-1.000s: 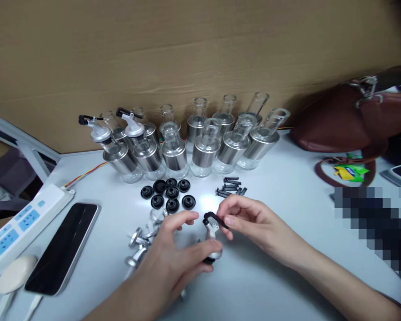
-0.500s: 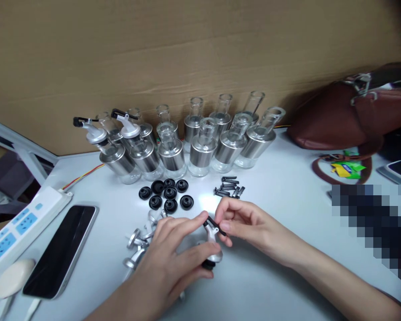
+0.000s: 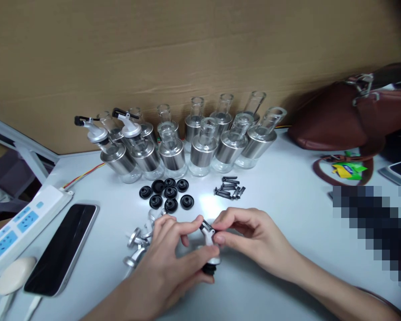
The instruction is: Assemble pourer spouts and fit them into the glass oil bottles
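Observation:
My left hand (image 3: 173, 252) grips a silver pourer spout (image 3: 208, 238) with a ribbed black stopper at its base, its index finger on the black tip at the top. My right hand (image 3: 254, 229) pinches the black lever (image 3: 215, 230) on that spout between thumb and fingers. Loose silver spouts (image 3: 135, 240) lie beside and partly behind my left hand. Several round black stoppers (image 3: 170, 192) sit farther back. Small black levers (image 3: 227, 187) are heaped beyond my right hand.
Glass bottles with metal bands (image 3: 203, 151) stand in rows at the back; two at the left carry spouts. A phone (image 3: 62, 249) and a power strip (image 3: 26, 223) lie at left. A brown bag (image 3: 337, 116) and a green-yellow packet (image 3: 349, 170) are at right.
The right fingers have closed in nearer to the spout, and its black lever now lies closer against the spout's body. My left hand keeps its hold with little movement.

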A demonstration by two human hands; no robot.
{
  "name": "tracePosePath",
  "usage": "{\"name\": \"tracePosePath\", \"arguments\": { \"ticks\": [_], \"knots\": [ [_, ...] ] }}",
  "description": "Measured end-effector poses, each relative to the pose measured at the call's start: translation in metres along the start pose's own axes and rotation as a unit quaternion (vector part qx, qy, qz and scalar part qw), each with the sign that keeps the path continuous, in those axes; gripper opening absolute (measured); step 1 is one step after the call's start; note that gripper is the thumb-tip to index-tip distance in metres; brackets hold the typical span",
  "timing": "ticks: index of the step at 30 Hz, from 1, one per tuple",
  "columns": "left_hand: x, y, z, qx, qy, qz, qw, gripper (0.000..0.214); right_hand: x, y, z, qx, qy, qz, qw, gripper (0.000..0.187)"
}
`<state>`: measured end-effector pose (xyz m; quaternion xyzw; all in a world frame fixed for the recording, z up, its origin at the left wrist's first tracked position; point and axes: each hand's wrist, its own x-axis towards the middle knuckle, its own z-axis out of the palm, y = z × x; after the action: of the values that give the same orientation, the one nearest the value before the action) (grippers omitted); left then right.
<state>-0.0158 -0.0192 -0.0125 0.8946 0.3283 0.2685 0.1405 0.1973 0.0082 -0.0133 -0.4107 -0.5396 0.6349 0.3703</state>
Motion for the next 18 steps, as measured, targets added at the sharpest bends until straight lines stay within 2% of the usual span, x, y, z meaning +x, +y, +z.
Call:
{"name": "tracePosePath", "arguments": {
  "ticks": [3, 10, 15, 18],
  "knots": [
    [-0.0006, -0.0032, 0.0003, 0.01, 0.014, 0.004, 1.0, 0.026, -0.0008, 0.0009, -0.0003, 0.064, -0.037, 0.006, 0.997, 0.009],
    [0.0015, -0.0003, -0.0002, -0.002, 0.049, 0.008, 0.999, 0.022, 0.0008, -0.0003, -0.0044, 0.201, -0.109, 0.034, 0.973, 0.008],
    [0.0047, 0.0045, 0.0002, 0.004, 0.074, 0.032, 0.997, 0.018, 0.0018, -0.0004, -0.004, 0.226, -0.168, 0.067, 0.957, 0.021],
    [0.0038, 0.0046, 0.0019, 0.004, 0.091, 0.031, 0.995, 0.016, -0.002, 0.004, 0.0005, 0.28, -0.23, 0.118, 0.924, 0.037]
  ]
}}
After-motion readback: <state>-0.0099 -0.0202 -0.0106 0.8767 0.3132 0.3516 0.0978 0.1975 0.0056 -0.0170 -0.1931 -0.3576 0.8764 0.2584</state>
